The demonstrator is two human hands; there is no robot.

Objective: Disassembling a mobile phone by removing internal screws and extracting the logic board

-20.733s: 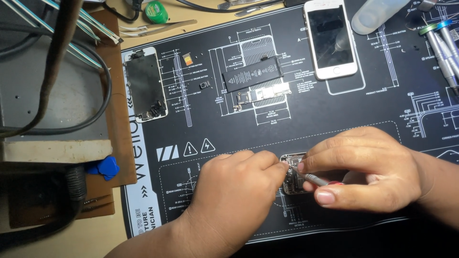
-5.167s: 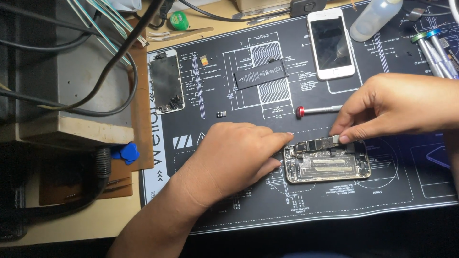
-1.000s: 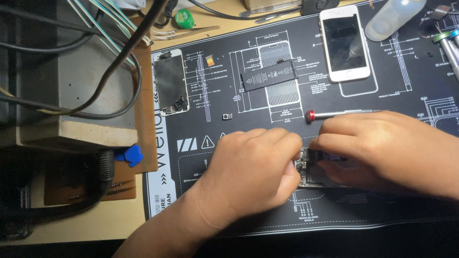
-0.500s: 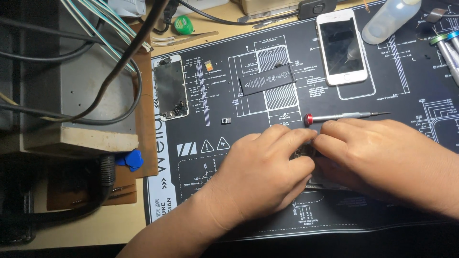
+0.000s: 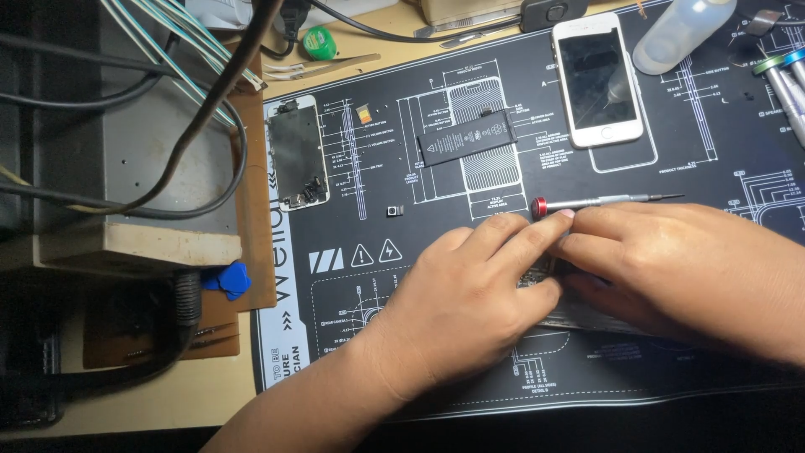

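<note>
My left hand [image 5: 470,302] and my right hand [image 5: 679,268] press together over an opened phone body [image 5: 579,317] on a black repair mat [image 5: 352,335]. Both hands cover nearly all of it; only a strip of its metal edge shows between and under my fingers. What my fingertips pinch is hidden. A red-capped screwdriver [image 5: 599,201] lies on the mat just beyond my fingertips, untouched.
On the mat lie a white phone [image 5: 597,80], a black battery [image 5: 467,137], a detached screen assembly [image 5: 297,164] and a small loose part [image 5: 396,210]. A clear bottle [image 5: 681,33] and more drivers [image 5: 784,84] sit top right. Cables and a grey box [image 5: 126,151] fill the left.
Both hands have closed in tighter over the phone body, hiding it more. The view has shifted slightly; the screwdriver stays put.
</note>
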